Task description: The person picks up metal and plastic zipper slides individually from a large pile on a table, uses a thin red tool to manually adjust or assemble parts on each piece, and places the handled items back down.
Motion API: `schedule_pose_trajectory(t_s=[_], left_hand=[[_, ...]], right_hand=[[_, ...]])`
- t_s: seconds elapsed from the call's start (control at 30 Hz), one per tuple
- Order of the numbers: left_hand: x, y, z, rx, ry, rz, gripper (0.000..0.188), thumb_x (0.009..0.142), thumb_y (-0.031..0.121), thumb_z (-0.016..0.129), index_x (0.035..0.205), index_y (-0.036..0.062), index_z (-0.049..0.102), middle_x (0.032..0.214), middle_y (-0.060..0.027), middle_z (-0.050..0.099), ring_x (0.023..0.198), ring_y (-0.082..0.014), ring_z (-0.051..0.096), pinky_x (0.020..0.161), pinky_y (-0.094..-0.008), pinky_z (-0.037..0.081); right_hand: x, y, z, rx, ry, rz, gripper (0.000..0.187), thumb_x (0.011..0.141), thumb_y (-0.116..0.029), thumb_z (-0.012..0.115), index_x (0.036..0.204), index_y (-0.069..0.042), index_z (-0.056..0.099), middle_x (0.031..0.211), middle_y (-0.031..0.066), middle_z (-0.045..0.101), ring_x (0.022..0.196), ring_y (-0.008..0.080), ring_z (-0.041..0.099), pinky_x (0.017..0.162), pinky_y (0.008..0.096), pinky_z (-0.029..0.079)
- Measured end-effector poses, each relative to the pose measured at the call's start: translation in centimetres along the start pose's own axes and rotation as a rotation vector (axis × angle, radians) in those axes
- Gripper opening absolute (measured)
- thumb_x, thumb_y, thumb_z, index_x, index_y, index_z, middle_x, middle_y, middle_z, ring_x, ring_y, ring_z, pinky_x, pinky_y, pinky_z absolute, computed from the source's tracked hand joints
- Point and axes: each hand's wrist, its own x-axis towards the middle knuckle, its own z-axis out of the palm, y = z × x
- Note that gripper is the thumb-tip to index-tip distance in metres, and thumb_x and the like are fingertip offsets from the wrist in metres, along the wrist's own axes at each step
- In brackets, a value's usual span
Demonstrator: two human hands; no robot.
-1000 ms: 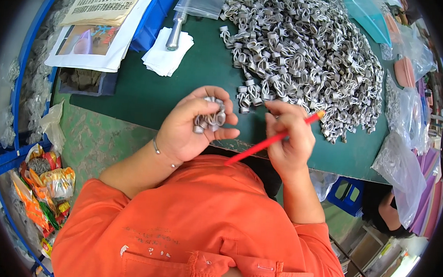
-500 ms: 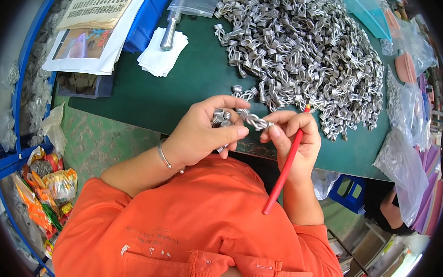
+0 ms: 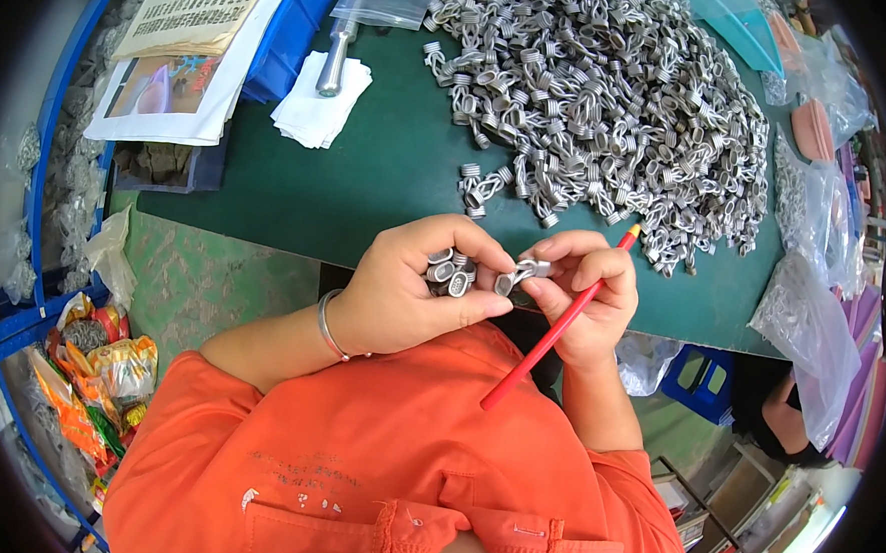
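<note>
Between both hands, just off the near edge of the green table, is a small silver metal link piece [image 3: 518, 274] with ribbed ends. My left hand [image 3: 413, 280] is curled, its thumb and forefinger at the left end of that piece. Several more such metal links [image 3: 450, 274] are tucked in its palm. My right hand [image 3: 587, 296] pinches the piece's other end and also holds a slim red pen [image 3: 550, 344] with a yellowish tip, slanting down to the left. A large heap of like metal links [image 3: 612, 115] lies beyond the hands.
On the green table [image 3: 257, 192] a few links [image 3: 483, 186] lie apart from the heap. A metal-handled tool [image 3: 333, 70] rests on white paper [image 3: 306, 119]. Papers [image 3: 186, 23] and a blue bin [image 3: 290, 38] stand left; a teal tray [image 3: 741, 37] and plastic bags [image 3: 811, 326] right.
Both hands have drawn slightly nearer to me. The metal link has turned so that its oval end shows, and the pen has tilted further over, its lower end swinging left.
</note>
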Motion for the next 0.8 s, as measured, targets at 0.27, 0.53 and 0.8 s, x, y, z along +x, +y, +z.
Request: schedule_pose_trajectory(t_s=[0.27, 0.53, 0.8], left_hand=[[-0.7, -0.9, -0.1, -0.681, 0.096, -0.621, 0.015, 0.083, 0.003, 0.054, 0.097, -0.0025, 0.053, 0.078, -0.0128, 0.060, 0.051, -0.0135, 0.054, 0.042, -0.0234, 0.044], [-0.9, -1.5, -2.1, -1.036, 0.069, -0.618, 0.025, 0.087, 0.014, 0.052, 0.110, 0.0041, 0.050, 0.088, -0.0096, 0.060, 0.074, -0.0176, 0.062, 0.050, -0.0256, 0.051], [0.1, -0.7, -3.8, -0.962, 0.275, -0.477, 0.019, 0.080, 0.005, 0.054, 0.098, 0.0063, 0.050, 0.084, -0.0065, 0.053, 0.073, -0.0153, 0.053, 0.057, -0.0271, 0.045]], right_hand=[[1.0, -1.9, 1.5, -0.555, -0.134, -0.413, 0.043, 0.063, -0.001, 0.077, 0.076, -0.006, 0.036, 0.081, 0.0164, 0.061, 0.063, 0.0185, 0.058, 0.049, 0.0262, 0.048], [2.8, -2.2, 2.1, -0.746, -0.241, -0.438, 0.032, 0.062, -0.008, 0.077, 0.069, -0.004, 0.045, 0.086, 0.0162, 0.063, 0.071, 0.0270, 0.060, 0.060, 0.0334, 0.048], [4.9, 0.6, 2.4, -1.265, -0.302, -0.443, 0.026, 0.058, -0.013, 0.072, 0.073, -0.011, 0.050, 0.078, 0.0004, 0.058, 0.074, 0.0223, 0.050, 0.059, 0.0340, 0.034]])
